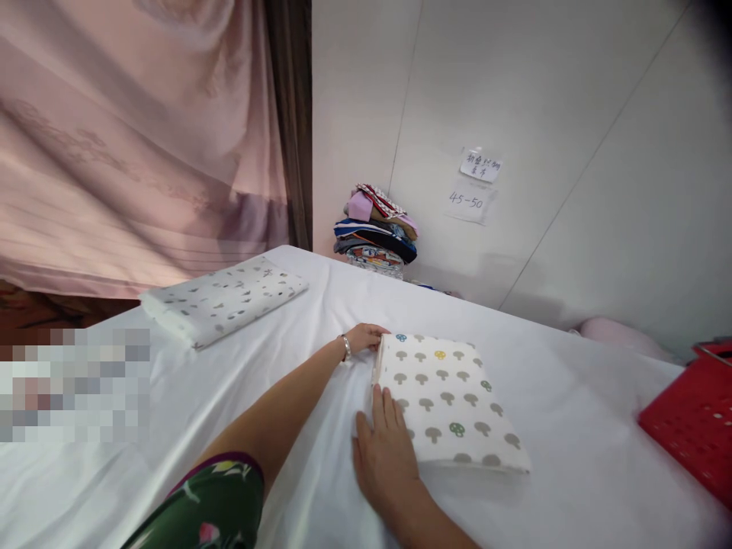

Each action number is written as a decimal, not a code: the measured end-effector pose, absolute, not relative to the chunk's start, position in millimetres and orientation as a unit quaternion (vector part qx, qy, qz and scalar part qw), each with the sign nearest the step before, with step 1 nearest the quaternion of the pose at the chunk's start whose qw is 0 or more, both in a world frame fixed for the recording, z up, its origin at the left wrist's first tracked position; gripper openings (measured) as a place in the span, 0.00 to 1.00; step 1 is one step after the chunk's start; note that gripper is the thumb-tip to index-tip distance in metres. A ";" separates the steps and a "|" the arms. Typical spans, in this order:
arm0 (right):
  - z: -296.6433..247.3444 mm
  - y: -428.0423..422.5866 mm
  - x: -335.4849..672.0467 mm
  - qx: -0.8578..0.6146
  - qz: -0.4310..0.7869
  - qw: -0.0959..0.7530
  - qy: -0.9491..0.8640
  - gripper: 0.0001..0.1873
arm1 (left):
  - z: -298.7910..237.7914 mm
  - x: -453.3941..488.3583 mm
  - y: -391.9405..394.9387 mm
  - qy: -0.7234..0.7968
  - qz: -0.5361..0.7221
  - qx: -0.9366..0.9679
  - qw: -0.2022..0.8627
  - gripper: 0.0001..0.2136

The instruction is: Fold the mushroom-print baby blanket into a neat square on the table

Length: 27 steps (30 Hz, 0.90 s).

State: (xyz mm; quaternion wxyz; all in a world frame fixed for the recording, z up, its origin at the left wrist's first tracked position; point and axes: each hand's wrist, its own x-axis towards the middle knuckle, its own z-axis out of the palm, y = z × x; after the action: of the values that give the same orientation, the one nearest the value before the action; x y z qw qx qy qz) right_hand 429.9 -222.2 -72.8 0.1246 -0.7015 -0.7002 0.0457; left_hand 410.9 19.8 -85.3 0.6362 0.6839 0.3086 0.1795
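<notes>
A white folded cloth [440, 381] lies flat on the white-covered table [309, 427]. Its print shows grey mushrooms with a few in blue, yellow and green. My left hand [364, 337], with a bracelet at the wrist, is closed at the cloth's far left corner; its fingertips are partly hidden there. Along the near left edge of the same cloth rests my right hand [389, 457], open, its fingers stretched over the edge onto the print.
Another folded white cloth [229, 297] with grey marks lies at the back left. A red plastic basket [695, 419] stands at the right edge. Beyond the table is a stack of folded fabrics [377, 229] by the wall. A pink curtain [142, 137] hangs at the left.
</notes>
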 end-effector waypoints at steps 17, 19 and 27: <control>-70.8 -221.6 431.0 -0.672 -0.018 0.128 -0.729 0.16 | -84.9 420.9 4.3 0.373 0.236 0.751 0.491 0.15; -67.7 -221.0 430.9 -0.674 -0.020 0.122 -0.729 0.17 | -82.0 423.1 4.4 0.383 0.227 0.759 0.475 0.15; -68.8 -218.3 430.9 -0.674 -0.043 0.116 -0.728 0.19 | -50.3 417.0 -13.7 0.386 0.229 0.822 0.352 0.17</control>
State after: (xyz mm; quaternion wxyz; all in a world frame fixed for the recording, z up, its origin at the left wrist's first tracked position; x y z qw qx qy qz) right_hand 430.9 -218.3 -68.8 0.1163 -0.6740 -0.7283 -0.0429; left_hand 417.0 -13.7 -50.3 0.3519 0.8216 0.3857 0.2290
